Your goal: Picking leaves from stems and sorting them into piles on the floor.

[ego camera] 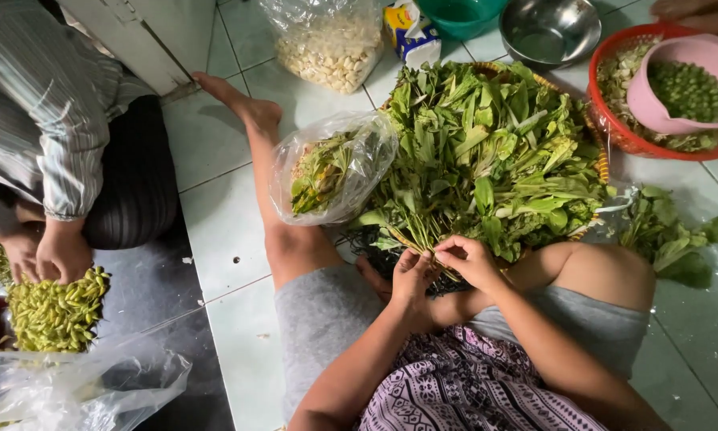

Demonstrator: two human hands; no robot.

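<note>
Tiled floor, person sitting on it, legs out. Big heap of leafy greens in a woven basket, straight ahead of both hands, touching them. Clear bag of picked greens lies left of the heap. Red basket with pink bowl of green peas far right; steel bowl and bag of pale cloves beyond. Another person's hands on yellow-green pods at far left. Left hand and right hand both pinched on one stem at the heap's near edge; stem's long axis runs away from the body, up-left into the pile. Hands equally near, fingertips almost meeting.
</note>
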